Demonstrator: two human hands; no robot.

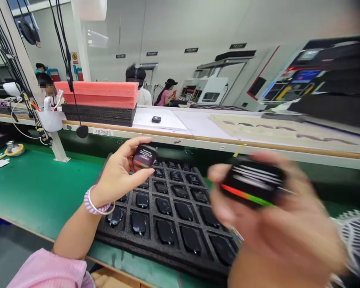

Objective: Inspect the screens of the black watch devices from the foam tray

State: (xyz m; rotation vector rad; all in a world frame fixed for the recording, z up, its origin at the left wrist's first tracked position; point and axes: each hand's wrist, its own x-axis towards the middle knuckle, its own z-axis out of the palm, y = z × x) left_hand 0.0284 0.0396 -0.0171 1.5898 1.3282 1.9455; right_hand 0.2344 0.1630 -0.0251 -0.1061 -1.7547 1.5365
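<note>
The left hand (120, 172) pinches a glossy, round-cornered black device (144, 156) with a lit screen between thumb and fingers above the far-left part of a grainy foam tray (132, 243), while the blurred right hand (276, 224) grips a second device (252, 180), its screen striped red to green, blocking the tray's right side. Square pockets hold more dark, shiny devices (165, 232); behind, coarse black foam (102, 114) lies under pink slabs (99, 94) on a shelf (195, 124).
</note>
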